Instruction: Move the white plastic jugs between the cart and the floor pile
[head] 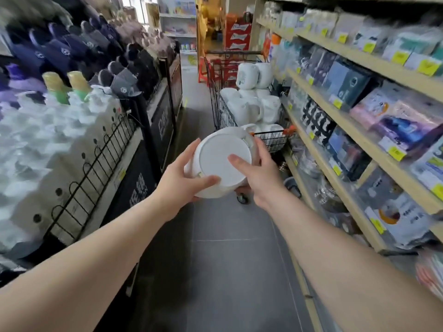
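Note:
Both my hands hold a white kettle in mid-air over the aisle floor, its round flat base turned toward me. My left hand grips its lower left side, thumb laid across the base rim. My right hand grips its right side, thumb pressed on the base. The kettle's handle points up and away. Just beyond stands a shopping cart piled with several more white kettles.
Wooden shelves of packaged goods line the right side. On the left, a display with slippers and white bottles stands behind a black wire fence. Grey tiled floor runs between. Red crates stand far down the aisle.

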The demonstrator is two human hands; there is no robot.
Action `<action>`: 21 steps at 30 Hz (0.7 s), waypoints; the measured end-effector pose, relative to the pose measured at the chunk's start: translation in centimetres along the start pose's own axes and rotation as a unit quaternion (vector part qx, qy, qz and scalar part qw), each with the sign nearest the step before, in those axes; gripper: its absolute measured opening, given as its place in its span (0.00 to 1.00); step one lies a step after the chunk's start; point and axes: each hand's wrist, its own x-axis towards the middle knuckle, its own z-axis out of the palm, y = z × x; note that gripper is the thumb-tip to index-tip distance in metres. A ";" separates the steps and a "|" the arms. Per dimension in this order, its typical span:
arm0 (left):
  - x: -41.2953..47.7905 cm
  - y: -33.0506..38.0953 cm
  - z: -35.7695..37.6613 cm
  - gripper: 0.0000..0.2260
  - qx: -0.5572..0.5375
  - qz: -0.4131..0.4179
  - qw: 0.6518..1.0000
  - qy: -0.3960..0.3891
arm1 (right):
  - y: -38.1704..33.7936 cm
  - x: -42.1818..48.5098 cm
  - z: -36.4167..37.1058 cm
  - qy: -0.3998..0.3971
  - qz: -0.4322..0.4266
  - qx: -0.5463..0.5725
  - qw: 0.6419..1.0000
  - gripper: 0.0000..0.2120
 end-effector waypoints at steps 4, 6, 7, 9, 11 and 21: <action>8.2 0.0 -1.6 0.39 -0.013 -0.008 1.000 -0.007 | -0.8 8.0 1.7 -0.004 0.008 0.002 1.000 0.33; 12.8 -0.3 -2.0 0.39 -0.018 -0.010 1.000 -0.007 | -1.0 12.6 2.2 -0.005 0.014 0.007 1.000 0.36; 15.1 -0.4 -2.1 0.39 -0.019 -0.011 1.000 -0.004 | -1.1 15.1 2.3 -0.005 0.017 0.009 1.000 0.39; 20.1 -0.6 -2.2 0.40 -0.019 -0.008 1.000 0.002 | -1.4 20.2 2.5 -0.010 0.017 0.009 1.000 0.41; 25.0 -0.5 -2.3 0.40 -0.020 -0.009 1.000 0.013 | -1.9 25.5 2.9 -0.021 0.014 0.009 1.000 0.41; 46.2 1.0 -5.9 0.38 -0.006 -0.016 0.998 0.059 | -4.6 48.5 7.6 -0.060 0.015 -0.014 0.998 0.42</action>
